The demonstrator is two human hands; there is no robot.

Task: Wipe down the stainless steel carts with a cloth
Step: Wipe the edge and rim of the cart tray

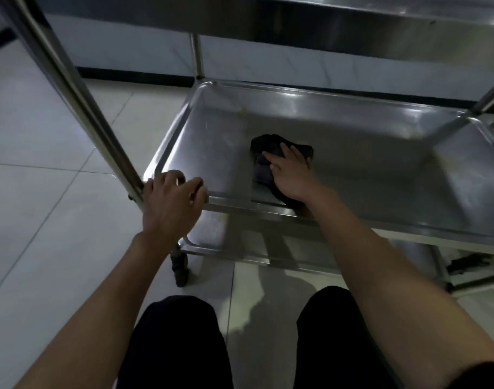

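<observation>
A: Nearest the camera, before the cart (338, 130)?
B: Two knees in dark trousers (178, 332), over pale floor tiles (43, 206).

A: And the left hand (170, 203)?
B: At the near left corner of the cart's middle shelf (380, 169), beside the upright post (80, 94). Grip curled over the shelf rim, fingers hooked on the edge.

A: The right hand (292, 175)?
B: Farther in, on that shelf, near its front rim. Grip flat and spread, fingers straight, pressing down on the dark cloth (268, 161).

A: Where exactly the cloth?
B: Bunched on the shelf floor, left of centre, partly under the palm, sticking out past the fingertips.

A: Beyond that?
B: A small yellowish speck (243, 109) near the shelf's far rim. Above, the underside of the top shelf (352, 23). Below the left corner, a black wheel (179, 266). Behind the cart, a wall with a dark skirting strip (133, 74).
</observation>
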